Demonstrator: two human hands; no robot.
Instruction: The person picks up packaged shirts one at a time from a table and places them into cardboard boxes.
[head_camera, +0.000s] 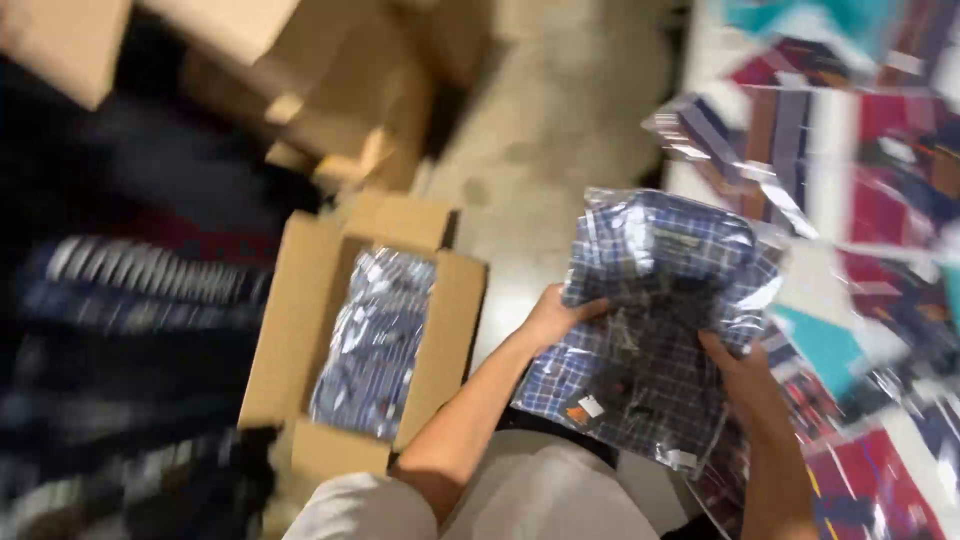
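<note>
Head view. Item: bagged shirt (655, 330), blue plaid, held up between box (300, 320) and desk (700, 60). Your left hand (550, 318) pinches its left edge; your right hand (740, 375) pinches its lower right. Likely light and soft, with a slippery film: take it by opposite edges. The box holds another bagged shirt.

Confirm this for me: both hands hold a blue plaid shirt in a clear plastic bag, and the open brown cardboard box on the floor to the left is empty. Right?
Not quite. The left hand and right hand do hold the blue plaid shirt in a clear plastic bag, but the open brown cardboard box is not empty: the head view shows another bagged plaid shirt lying inside it.
</note>
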